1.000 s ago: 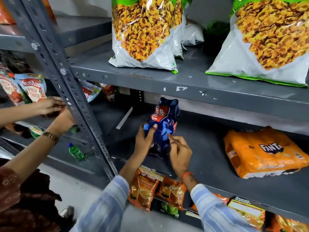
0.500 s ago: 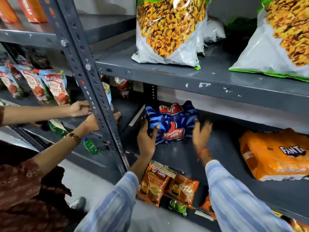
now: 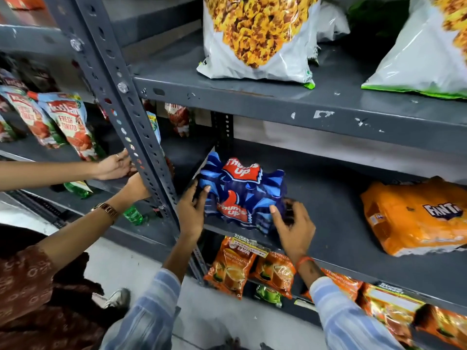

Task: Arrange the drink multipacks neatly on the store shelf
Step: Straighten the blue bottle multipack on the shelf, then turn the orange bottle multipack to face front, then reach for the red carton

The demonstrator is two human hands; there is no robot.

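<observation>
A slanted grey metal post with holes [image 3: 141, 137] stands just left of the pack, and another person's two hands [image 3: 113, 168] reach around it. Big white snack bags [image 3: 257, 39] sit on the shelf above. Small orange tea packets [image 3: 232, 269] hang below.

The blue plastic Thums Up drink pack [image 3: 242, 193] lies flat on the grey metal middle shelf [image 3: 333, 205], its long side running left to right, logo facing up. An orange Fanta drink pack [image 3: 417, 218] lies well apart on the right.

The left hand [image 3: 192, 210] grips the blue pack's left end. The right hand [image 3: 293, 223] presses its right end with fingers spread.
</observation>
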